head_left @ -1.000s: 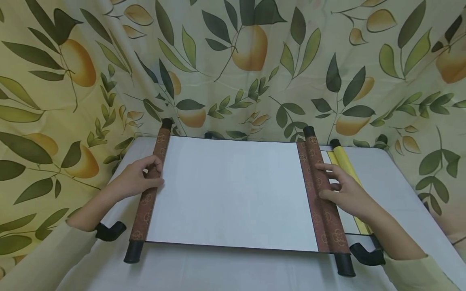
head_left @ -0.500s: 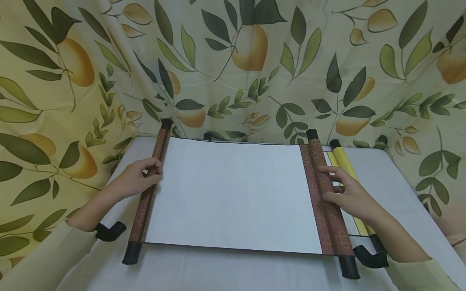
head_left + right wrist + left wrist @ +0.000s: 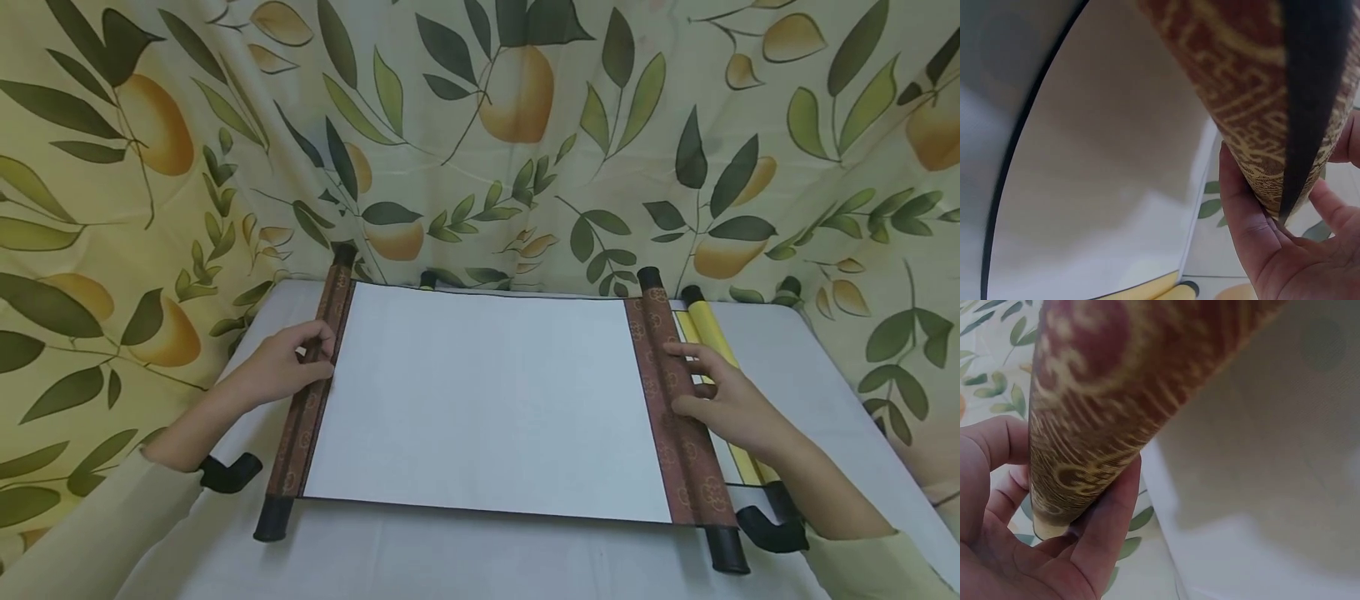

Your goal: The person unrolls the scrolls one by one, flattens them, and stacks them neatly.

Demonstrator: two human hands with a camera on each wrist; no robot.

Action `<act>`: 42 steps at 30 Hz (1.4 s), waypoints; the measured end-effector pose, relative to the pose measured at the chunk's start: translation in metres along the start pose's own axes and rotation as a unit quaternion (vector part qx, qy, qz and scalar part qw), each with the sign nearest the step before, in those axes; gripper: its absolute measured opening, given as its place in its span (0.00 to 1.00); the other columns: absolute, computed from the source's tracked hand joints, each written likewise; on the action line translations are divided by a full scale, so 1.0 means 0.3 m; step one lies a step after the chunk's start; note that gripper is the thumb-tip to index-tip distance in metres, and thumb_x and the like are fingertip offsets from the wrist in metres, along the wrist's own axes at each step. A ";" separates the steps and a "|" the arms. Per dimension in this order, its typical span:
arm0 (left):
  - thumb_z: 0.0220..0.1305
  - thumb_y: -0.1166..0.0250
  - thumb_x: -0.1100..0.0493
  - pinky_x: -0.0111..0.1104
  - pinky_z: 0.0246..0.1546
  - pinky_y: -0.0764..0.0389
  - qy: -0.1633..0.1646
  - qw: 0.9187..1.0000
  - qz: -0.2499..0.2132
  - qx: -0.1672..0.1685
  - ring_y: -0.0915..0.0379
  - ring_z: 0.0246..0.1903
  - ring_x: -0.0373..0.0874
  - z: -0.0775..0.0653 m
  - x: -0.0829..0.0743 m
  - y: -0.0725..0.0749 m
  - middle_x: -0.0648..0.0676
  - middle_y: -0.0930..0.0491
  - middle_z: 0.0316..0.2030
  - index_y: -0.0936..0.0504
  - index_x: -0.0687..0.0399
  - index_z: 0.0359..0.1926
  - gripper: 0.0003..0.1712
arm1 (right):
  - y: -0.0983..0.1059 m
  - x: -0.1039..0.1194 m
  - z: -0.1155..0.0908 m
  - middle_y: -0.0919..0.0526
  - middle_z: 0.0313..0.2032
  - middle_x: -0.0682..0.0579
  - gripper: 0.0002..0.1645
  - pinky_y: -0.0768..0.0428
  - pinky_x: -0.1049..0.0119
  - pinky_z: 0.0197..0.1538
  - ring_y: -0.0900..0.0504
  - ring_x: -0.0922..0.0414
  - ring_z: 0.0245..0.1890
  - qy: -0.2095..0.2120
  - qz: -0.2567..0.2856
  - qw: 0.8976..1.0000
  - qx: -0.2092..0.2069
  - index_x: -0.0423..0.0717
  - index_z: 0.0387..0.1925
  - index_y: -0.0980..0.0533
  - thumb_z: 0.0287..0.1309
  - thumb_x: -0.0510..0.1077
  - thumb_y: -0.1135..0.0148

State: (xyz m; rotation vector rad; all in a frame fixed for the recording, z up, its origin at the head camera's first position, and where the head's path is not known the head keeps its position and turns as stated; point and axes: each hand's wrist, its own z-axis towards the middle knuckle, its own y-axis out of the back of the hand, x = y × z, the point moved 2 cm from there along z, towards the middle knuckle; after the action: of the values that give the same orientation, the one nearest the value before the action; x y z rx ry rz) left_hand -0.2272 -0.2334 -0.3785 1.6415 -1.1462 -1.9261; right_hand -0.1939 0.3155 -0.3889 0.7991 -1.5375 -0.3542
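Observation:
A hanging scroll [image 3: 487, 400] is spread between both hands, its white sheet framed by dark edges. My left hand [image 3: 288, 362] grips the left roller [image 3: 296, 450], wrapped in reddish-brown patterned brocade with black end knobs. In the left wrist view, thumb and fingers curl round that brocade roll [image 3: 1097, 412]. On the other side, my right hand [image 3: 720, 396] holds the matching right roller [image 3: 701, 475]. The right wrist view has the fingers round its patterned roll [image 3: 1254, 125], along which a black strip runs. A brocade band lies between each roller and the white sheet.
A second scroll with a yellow roller [image 3: 712, 333] lies under and beyond the right hand. The white-covered table [image 3: 465, 558] extends beneath everything. Behind its far edge hangs a curtain [image 3: 480, 192] with leaves and orange fruit.
My right hand and the right roller have moved a little rightward, and the right brocade band shows wider. A brocade band now shows beside the left roller. The left hand stays nearly in place.

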 end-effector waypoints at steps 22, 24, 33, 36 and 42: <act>0.54 0.37 0.65 0.34 0.23 0.32 -0.001 0.999 -0.034 0.022 0.34 0.29 0.46 0.014 0.039 -0.042 0.51 0.31 0.28 0.32 0.53 0.30 0.11 | 0.009 -0.066 -0.020 0.46 0.62 0.37 0.40 0.24 0.57 0.39 0.31 0.35 0.52 -0.008 0.000 1.000 0.012 0.54 0.68 0.49 0.57 0.40 0.43; 0.54 0.39 0.66 0.34 0.22 0.33 0.002 0.999 -0.029 0.020 0.35 0.29 0.46 0.017 0.042 -0.046 0.51 0.31 0.27 0.33 0.52 0.29 0.10 | 0.008 -0.072 -0.020 0.46 0.62 0.38 0.40 0.24 0.58 0.39 0.32 0.36 0.52 -0.004 -0.001 1.000 0.011 0.53 0.67 0.48 0.57 0.39 0.43; 0.56 0.41 0.65 0.34 0.22 0.34 0.018 0.999 -0.003 0.026 0.36 0.27 0.47 0.048 0.067 -0.074 0.52 0.32 0.27 0.32 0.51 0.29 0.08 | 0.007 -0.105 -0.002 0.44 0.61 0.38 0.39 0.24 0.58 0.38 0.32 0.38 0.51 -0.009 -0.005 1.000 0.015 0.51 0.66 0.47 0.56 0.38 0.43; 0.56 0.41 0.65 0.34 0.22 0.34 0.022 0.999 0.001 0.028 0.36 0.28 0.48 0.066 0.076 -0.079 0.52 0.31 0.28 0.32 0.51 0.29 0.07 | 0.009 -0.115 0.013 0.44 0.61 0.37 0.39 0.24 0.57 0.38 0.33 0.38 0.51 -0.017 -0.010 1.000 0.018 0.51 0.66 0.47 0.56 0.39 0.43; 0.56 0.42 0.63 0.35 0.23 0.33 0.023 0.999 0.002 0.023 0.35 0.28 0.48 0.107 0.079 -0.085 0.52 0.30 0.29 0.31 0.54 0.31 0.05 | 0.026 -0.127 0.050 0.43 0.60 0.36 0.38 0.25 0.55 0.41 0.36 0.39 0.54 -0.030 -0.020 0.999 0.029 0.49 0.66 0.47 0.56 0.40 0.43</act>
State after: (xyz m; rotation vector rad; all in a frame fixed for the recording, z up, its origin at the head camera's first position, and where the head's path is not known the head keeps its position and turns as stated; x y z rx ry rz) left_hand -0.2579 -0.2240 -0.4132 1.6966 -1.1845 -1.8626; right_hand -0.2123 0.3427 -0.4144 0.8734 -1.5957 -0.3680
